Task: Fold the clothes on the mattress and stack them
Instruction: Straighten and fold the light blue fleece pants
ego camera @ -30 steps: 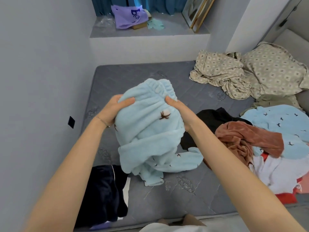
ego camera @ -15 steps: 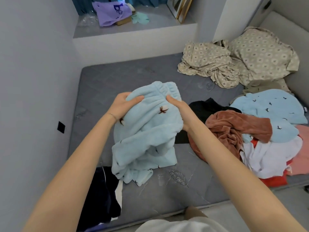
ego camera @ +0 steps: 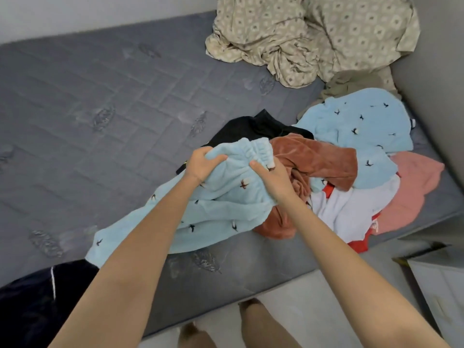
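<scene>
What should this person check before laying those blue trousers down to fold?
1. The left hand grips the waistband: ok.
2. The right hand grips the waistband: ok.
3. The light blue trousers hang straight: not ok, legs bunched, trailing on the mattress.
4. Bare mattress on the left for spreading: ok.
5. Trousers clear of the brown garment: cannot tell, they overlap in view.

We see pale-blue trousers [ego camera: 221,209] with small dark birds, a matching top [ego camera: 356,126], a rust cloth [ego camera: 316,156], a black cloth [ego camera: 251,126], a white cloth [ego camera: 356,207], a pink cloth [ego camera: 416,187], a navy cloth [ego camera: 30,305], a grey quilted mattress [ego camera: 100,96] and beige flower-patterned bedding [ego camera: 301,28].
</scene>
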A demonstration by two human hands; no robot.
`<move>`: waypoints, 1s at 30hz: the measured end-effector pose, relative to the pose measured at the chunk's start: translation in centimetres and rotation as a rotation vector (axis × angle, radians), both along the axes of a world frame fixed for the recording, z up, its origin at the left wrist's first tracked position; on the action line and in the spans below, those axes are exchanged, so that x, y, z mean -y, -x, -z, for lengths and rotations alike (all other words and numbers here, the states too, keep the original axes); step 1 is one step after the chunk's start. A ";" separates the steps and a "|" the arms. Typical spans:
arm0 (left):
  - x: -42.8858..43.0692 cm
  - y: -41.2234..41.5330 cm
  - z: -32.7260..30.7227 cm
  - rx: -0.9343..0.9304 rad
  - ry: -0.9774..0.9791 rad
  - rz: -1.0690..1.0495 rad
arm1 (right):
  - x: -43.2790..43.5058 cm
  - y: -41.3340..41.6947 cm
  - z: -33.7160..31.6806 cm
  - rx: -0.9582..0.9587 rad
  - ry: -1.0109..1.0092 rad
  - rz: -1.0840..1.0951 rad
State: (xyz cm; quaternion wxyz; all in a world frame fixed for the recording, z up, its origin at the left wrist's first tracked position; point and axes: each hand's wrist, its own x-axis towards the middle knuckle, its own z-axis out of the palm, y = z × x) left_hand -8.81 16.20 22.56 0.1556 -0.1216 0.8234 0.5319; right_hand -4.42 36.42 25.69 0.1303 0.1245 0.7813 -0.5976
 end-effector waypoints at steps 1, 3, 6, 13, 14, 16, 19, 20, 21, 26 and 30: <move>-1.4 1.0 1.3 0.004 0.012 0.003 | -1.2 0.6 1.3 0.000 -0.021 0.014; -3.8 3.0 4.1 0.020 0.052 0.021 | -3.1 1.9 3.9 0.009 -0.054 0.043; -6.1 4.5 8.2 0.064 0.130 0.048 | -5.0 3.3 8.1 0.046 -0.119 0.064; -7.7 4.1 16.2 0.001 0.278 0.090 | -6.9 4.9 17.0 0.139 -0.353 0.074; -7.7 3.9 16.7 -0.022 0.305 0.110 | -7.2 5.0 17.5 0.145 -0.388 0.077; -7.3 3.2 18.2 -0.057 0.388 0.171 | -7.4 5.3 18.6 0.160 -0.473 0.077; -5.9 1.2 19.3 -0.133 0.501 0.190 | -6.7 5.1 18.8 0.061 -0.683 0.063; -5.1 0.3 19.5 -0.135 0.529 0.177 | -5.9 4.9 18.5 -0.024 -0.737 0.027; -4.4 -0.5 19.5 -0.132 0.550 0.169 | -5.2 4.6 18.2 -0.105 -0.767 -0.020; 1.1 -3.9 20.2 -0.105 0.672 0.214 | 0.9 3.1 18.9 -0.116 -0.812 -0.260; 5.9 -6.5 21.3 -0.070 0.711 0.199 | 5.7 1.5 20.3 -0.136 -0.792 -0.342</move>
